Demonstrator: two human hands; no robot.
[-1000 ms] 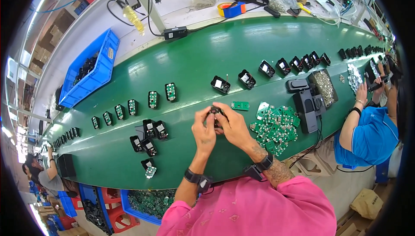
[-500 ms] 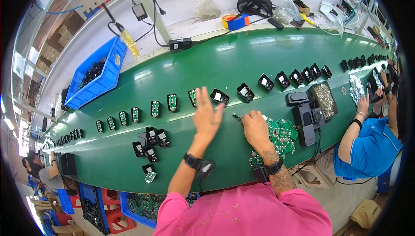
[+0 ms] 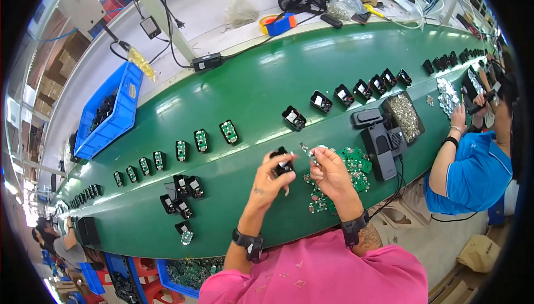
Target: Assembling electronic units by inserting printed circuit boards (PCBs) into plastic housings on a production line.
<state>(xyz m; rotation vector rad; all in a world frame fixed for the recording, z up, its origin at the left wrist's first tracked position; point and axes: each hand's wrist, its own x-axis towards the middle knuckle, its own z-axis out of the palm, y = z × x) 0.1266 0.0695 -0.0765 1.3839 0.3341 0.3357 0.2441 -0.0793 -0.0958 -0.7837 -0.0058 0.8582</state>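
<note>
- Black plastic case (image 3: 284,166): raised over the green table (image 3: 128,209), held between the thumb and fingers of the left hand (image 3: 267,184).
- Right hand (image 3: 335,180): closed in a pinch around a small silvery piece (image 3: 313,156), mostly covered by the fingers, so what it is I cannot tell; it is just beside the case, apart from it.
- Loose pile of green circuit boards (image 3: 356,166): on the table by the right hand, partly behind it.
- Row of cases with green boards inside (image 3: 228,131): running off to the left, beyond the left hand.
- Row of open black cases (image 3: 321,101): stretching to the right, past both hands.
- Cluster of four open cases (image 3: 181,206): on the table, left of the left hand; nearer the person, one more case with a board (image 3: 186,238) leaning at it.
- Black device (image 3: 379,155): right of the board pile.
- Blue bin (image 3: 119,130): at the table's far left side, dark parts inside.
- Person in a blue shirt (image 3: 467,173): seated at the right.
</note>
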